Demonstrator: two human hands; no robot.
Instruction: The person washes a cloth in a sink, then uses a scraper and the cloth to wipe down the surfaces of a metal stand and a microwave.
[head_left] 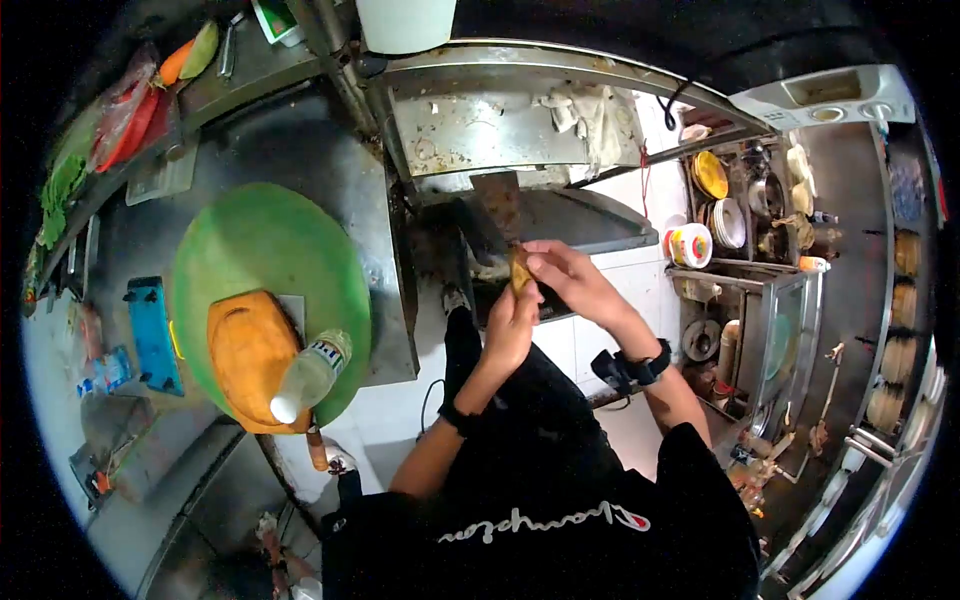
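Note:
In the head view, my left hand (512, 330) is closed around the yellowish handle (519, 272) of a flat-bladed tool. Its wide brown, stained blade (497, 202) points away from me and narrows toward the handle, like a scraper. My right hand (572, 282) has its thumb and fingers closed at the top of that handle, beside the left fingers. Both hands are in front of my body, above the floor. Part of the handle is hidden by my fingers.
To the left, a round green board (250, 235) holds an orange-brown wooden board (248, 350) and a clear bottle with a white cap (318, 370). A steel counter (375, 300) runs beside it. Shelves with plates (728, 222) and a white tub (689, 246) stand at right.

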